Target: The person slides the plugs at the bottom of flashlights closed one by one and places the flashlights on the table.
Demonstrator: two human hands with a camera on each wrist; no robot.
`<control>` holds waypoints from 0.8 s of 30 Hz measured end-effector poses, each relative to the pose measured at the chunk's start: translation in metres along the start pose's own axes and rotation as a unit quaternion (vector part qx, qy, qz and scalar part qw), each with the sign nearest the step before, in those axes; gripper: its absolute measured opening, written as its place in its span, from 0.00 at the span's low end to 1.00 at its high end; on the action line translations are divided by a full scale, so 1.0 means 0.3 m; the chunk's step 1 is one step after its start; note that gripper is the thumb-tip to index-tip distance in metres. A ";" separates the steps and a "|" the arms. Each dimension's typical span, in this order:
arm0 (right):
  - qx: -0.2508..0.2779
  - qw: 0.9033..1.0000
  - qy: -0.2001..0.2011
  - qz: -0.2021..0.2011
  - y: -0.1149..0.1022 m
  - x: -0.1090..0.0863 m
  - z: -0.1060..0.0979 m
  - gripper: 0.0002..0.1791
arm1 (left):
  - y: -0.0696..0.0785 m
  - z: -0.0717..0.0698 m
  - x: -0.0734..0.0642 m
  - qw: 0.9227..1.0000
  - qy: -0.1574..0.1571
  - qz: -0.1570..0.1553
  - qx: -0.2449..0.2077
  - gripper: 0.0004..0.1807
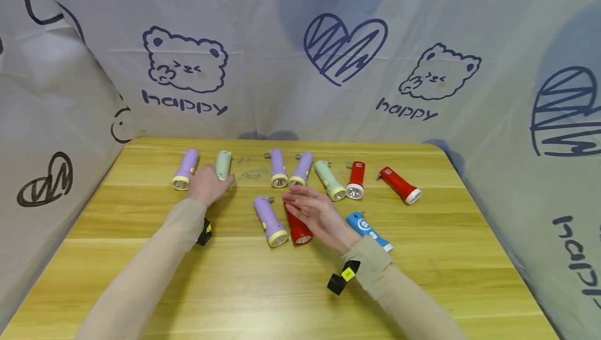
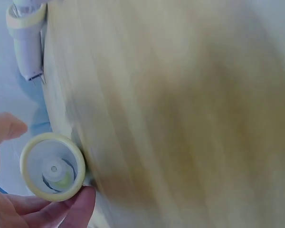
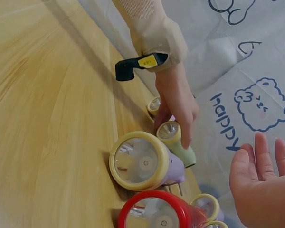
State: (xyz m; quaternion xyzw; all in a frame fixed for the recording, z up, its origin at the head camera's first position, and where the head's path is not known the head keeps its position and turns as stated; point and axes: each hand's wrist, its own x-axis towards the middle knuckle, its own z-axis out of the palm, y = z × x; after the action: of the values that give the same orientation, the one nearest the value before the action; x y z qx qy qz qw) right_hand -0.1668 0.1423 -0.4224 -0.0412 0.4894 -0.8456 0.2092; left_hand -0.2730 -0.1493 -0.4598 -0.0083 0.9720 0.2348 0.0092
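Note:
My left hand (image 1: 205,183) is at the pale green flashlight (image 1: 224,162) on the left of the table. Seen from the left wrist, the fingers touch the rim of that flashlight's yellow-ringed head (image 2: 53,194), while the thumb (image 2: 12,127) stands apart from it. Over the near red flashlight (image 1: 299,228) hovers my right hand (image 1: 324,217), its fingers extended and holding nothing; part of the flashlight is hidden behind it. Beside that lies a purple flashlight (image 1: 269,220) with a yellow head. A blue flashlight (image 1: 368,230) rests just right of the right hand.
One purple flashlight (image 1: 188,165) lies left of the left hand. Along the back are two more purple ones, another green flashlight (image 1: 328,178) and two red ones, including the red flashlight (image 1: 399,184) at far right. A printed cloth (image 1: 263,79) hangs around the wooden table (image 1: 225,288).

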 end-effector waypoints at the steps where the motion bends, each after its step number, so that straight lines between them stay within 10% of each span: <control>1: -0.003 1.000 0.000 0.000 0.001 0.001 -0.001 0.15 | 0.001 -0.001 -0.008 1.000 0.000 0.004 -0.001 0.31; 24: -0.059 0.998 0.011 0.025 0.002 -0.002 0.008 0.22 | -0.019 0.001 -0.029 0.999 0.022 0.026 -0.029 0.34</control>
State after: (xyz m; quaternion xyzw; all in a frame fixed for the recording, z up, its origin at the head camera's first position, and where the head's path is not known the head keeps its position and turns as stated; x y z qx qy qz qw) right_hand -0.1655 0.1403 -0.4216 -0.0316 0.5415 -0.8103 0.2218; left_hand -0.2643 -0.1543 -0.4625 0.0118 0.9647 0.2623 -0.0184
